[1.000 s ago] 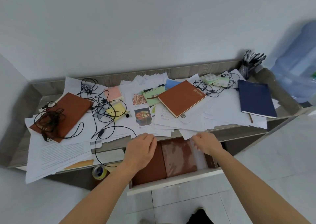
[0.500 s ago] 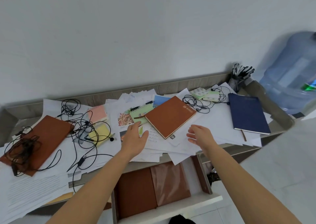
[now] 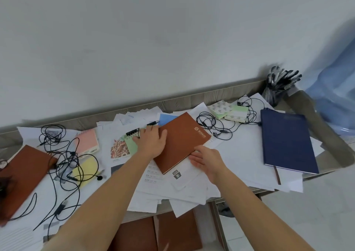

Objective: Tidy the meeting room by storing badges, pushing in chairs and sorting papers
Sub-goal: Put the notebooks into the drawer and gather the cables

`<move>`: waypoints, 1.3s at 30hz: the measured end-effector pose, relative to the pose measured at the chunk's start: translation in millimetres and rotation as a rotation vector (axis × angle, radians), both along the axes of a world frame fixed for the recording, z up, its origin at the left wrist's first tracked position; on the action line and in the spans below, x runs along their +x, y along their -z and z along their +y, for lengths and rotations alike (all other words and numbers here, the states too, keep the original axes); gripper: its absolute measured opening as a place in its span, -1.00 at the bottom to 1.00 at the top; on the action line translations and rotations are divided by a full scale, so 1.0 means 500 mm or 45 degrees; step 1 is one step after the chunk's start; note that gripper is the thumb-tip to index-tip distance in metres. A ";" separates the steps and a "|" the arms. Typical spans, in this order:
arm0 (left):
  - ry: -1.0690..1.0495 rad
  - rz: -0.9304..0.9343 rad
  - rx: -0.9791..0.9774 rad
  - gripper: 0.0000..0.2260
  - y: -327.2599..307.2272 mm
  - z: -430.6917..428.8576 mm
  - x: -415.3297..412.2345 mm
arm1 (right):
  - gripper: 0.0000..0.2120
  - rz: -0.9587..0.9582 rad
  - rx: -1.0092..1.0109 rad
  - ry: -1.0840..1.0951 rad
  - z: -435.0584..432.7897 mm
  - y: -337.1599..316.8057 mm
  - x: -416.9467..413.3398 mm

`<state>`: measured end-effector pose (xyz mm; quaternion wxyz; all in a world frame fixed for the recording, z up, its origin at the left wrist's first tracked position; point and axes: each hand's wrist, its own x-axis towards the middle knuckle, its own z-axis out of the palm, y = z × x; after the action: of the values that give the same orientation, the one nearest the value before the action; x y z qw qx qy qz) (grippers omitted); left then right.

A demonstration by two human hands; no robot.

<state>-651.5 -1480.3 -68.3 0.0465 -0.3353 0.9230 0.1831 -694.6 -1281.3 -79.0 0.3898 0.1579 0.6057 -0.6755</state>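
Now: you are at the paper-sorting step, both hands on the brown notebook [image 3: 182,141], which lies on the loose papers [image 3: 240,151] in the middle of the desk [image 3: 221,94].
Left hand: your left hand [image 3: 151,143] lies palm down over the notebook's left corner, fingers straight and spread, thumb on the cover; it grips nothing.
Right hand: your right hand [image 3: 206,160] is flat on the papers, its straight fingers at the notebook's near edge. Whether they slip under the cover cannot be told.
Next move: likely you lift the notebook clear of the sheets. That calls for a real hold on both edges, since the papers under it are loose and could slide off the desk front.
Drawer: the drawer [image 3: 172,231] stands open below the desk edge with two brown covers inside, a probable home for this one.
Desk: a blue notebook [image 3: 286,141] lies at the right, well apart. Tangled black cables [image 3: 63,154] run over a pink pad [image 3: 87,142] and a yellow one [image 3: 86,170] on the left, and a green pad [image 3: 131,144] sits just beside your left fingers.
Room: a plain white wall rises behind, with a cup of pens [image 3: 278,85] in the corner and a blue water bottle [image 3: 338,89] at the far right.
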 end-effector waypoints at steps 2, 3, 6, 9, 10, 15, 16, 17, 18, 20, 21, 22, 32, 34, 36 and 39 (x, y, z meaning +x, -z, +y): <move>-0.076 -0.021 -0.034 -0.49 0.005 -0.009 -0.012 | -0.75 -0.010 -0.014 0.012 -0.003 0.005 -0.008; -0.111 0.000 -0.040 -0.46 0.007 -0.014 -0.011 | -0.74 -0.016 -0.015 0.008 -0.004 0.005 -0.010; -0.132 0.173 -0.006 -0.41 0.000 -0.017 0.008 | -0.74 0.048 0.026 -0.106 -0.009 -0.001 -0.010; -0.202 0.335 0.058 -0.41 -0.026 -0.013 0.029 | -0.66 0.214 0.076 -0.151 -0.032 -0.023 -0.010; -0.266 0.398 0.113 -0.41 -0.037 -0.013 0.038 | -0.61 0.257 0.056 -0.139 -0.044 -0.033 -0.009; -0.516 0.670 0.445 -0.39 -0.074 -0.061 0.088 | -0.58 0.295 -0.294 -0.292 -0.140 -0.079 0.021; -0.532 0.685 0.458 -0.41 -0.081 -0.076 0.102 | -0.63 0.351 -0.312 -0.324 -0.162 -0.081 0.033; -0.530 0.692 0.448 -0.45 -0.089 -0.089 0.116 | -0.65 0.396 -0.313 -0.339 -0.181 -0.079 0.044; -0.531 0.687 0.420 -0.52 -0.097 -0.109 0.145 | -0.65 0.411 -0.309 -0.354 -0.206 -0.077 0.062; -0.475 0.661 0.312 -0.58 -0.115 -0.154 0.200 | -0.62 0.397 -0.313 -0.378 -0.247 -0.076 0.091; -0.435 0.625 0.235 -0.60 -0.121 -0.182 0.232 | -0.62 0.378 -0.320 -0.390 -0.265 -0.073 0.106; -0.412 0.566 0.164 -0.65 -0.126 -0.216 0.267 | -0.63 0.373 -0.308 -0.406 -0.285 -0.072 0.124; -0.320 0.038 0.119 -0.55 -0.077 -0.484 0.583 | -0.74 0.322 -0.252 -0.384 -0.433 -0.049 0.320; -0.253 -0.107 0.111 -0.40 -0.052 -0.519 0.621 | -0.73 0.335 -0.220 -0.377 -0.464 -0.046 0.352; -0.172 -0.308 0.015 -0.28 -0.029 -0.536 0.634 | -0.73 0.362 -0.194 -0.374 -0.480 -0.045 0.368; -0.090 -0.425 -0.221 -0.31 0.005 -0.547 0.638 | -0.78 0.380 -0.145 -0.379 -0.496 -0.045 0.388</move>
<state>-332.3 -1753.7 -70.7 0.1634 -0.3961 0.9024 0.0460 -500.7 -1529.4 -56.3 0.3996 -0.0572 0.6342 -0.6595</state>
